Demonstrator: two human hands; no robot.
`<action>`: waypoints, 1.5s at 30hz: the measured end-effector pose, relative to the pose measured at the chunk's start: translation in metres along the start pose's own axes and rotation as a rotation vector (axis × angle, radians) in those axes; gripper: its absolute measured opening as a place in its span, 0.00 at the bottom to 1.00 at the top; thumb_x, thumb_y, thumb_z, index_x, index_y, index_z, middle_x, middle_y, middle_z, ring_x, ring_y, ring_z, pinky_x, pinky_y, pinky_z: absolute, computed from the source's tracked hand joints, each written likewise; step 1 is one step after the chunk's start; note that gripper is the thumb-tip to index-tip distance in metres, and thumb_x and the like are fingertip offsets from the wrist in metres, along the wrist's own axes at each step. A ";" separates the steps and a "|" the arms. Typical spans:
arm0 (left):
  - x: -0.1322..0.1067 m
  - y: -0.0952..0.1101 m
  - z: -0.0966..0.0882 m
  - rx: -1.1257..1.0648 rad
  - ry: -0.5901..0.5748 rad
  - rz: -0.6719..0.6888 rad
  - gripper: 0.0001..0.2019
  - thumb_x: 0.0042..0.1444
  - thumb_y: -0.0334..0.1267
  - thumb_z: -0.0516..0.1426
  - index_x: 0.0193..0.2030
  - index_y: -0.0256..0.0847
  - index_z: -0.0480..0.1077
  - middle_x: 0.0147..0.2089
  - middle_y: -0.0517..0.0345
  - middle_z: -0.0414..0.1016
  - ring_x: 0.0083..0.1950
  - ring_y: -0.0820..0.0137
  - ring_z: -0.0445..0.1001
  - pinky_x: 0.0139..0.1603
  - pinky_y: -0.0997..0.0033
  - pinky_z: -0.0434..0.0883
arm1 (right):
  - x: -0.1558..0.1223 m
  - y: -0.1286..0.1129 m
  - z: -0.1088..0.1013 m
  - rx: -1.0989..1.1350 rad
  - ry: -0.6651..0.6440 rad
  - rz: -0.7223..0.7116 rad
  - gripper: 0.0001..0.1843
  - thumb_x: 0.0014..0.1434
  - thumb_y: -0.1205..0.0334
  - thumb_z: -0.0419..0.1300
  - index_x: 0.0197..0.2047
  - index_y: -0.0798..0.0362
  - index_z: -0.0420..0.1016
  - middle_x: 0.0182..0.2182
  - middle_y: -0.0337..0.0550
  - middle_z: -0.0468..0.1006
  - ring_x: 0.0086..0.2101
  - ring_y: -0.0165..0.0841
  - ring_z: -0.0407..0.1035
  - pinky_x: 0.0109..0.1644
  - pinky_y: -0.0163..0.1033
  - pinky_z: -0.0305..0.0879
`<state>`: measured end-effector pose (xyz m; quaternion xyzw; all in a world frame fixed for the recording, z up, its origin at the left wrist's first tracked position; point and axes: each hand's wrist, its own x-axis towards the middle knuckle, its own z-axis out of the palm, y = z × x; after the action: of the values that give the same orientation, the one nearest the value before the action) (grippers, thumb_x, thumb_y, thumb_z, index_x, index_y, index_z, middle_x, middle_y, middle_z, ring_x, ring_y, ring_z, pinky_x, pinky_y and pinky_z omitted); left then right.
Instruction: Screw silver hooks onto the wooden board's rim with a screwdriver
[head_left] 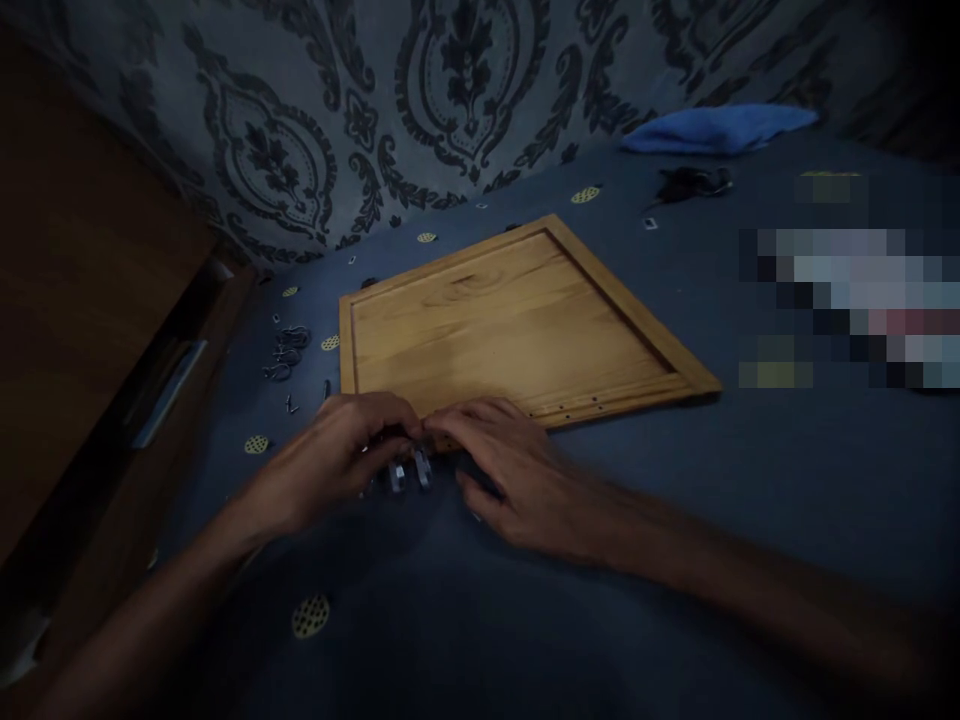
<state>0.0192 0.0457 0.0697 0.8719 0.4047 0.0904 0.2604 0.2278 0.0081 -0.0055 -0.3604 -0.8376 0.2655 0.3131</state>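
A framed wooden panel (480,320) lies flat on the dark blue patterned cloth, with small dark holes along its near edge. At that edge my left hand (360,445) is closed, thumb and fingers pinched around a small shiny metal fitting (424,468). A second metal fitting (397,476) shows just beneath the same fingertips; their exact kind is too dark to tell. My right hand (506,465) curls over the near edge of the panel, fingers on top and thumb below on the near side. Its fingertips come close to the left hand's, and they hide part of the edge.
Left of the panel lie several thin dark metal pieces (289,350) and a small metal bit (291,405). A blue cloth (720,130) and a dark crumpled item (690,185) sit at the back right. Brown wooden furniture (90,250) stands at the left; patterned wall behind.
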 end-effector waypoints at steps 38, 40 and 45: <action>0.006 -0.011 0.004 0.084 -0.142 -0.006 0.06 0.64 0.34 0.58 0.43 0.43 0.77 0.37 0.61 0.81 0.34 0.73 0.77 0.41 0.73 0.71 | 0.000 0.003 0.005 -0.007 0.024 0.012 0.27 0.56 0.73 0.52 0.59 0.56 0.66 0.49 0.54 0.76 0.49 0.44 0.68 0.55 0.54 0.65; 0.006 -0.011 0.003 0.072 -0.154 -0.001 0.06 0.65 0.34 0.58 0.43 0.43 0.77 0.39 0.60 0.82 0.37 0.72 0.78 0.42 0.73 0.72 | 0.000 0.003 0.005 -0.004 0.023 0.016 0.28 0.56 0.73 0.52 0.60 0.57 0.65 0.50 0.56 0.76 0.50 0.45 0.68 0.55 0.54 0.65; 0.003 -0.013 0.004 0.091 -0.127 0.008 0.06 0.64 0.34 0.59 0.45 0.44 0.77 0.39 0.61 0.81 0.38 0.71 0.78 0.42 0.73 0.72 | -0.001 0.003 0.004 -0.012 0.001 0.033 0.28 0.56 0.73 0.53 0.60 0.57 0.65 0.51 0.56 0.75 0.50 0.45 0.68 0.55 0.55 0.65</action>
<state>0.0138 0.0537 0.0589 0.8883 0.3878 0.0174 0.2453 0.2266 0.0082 -0.0103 -0.3762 -0.8330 0.2653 0.3071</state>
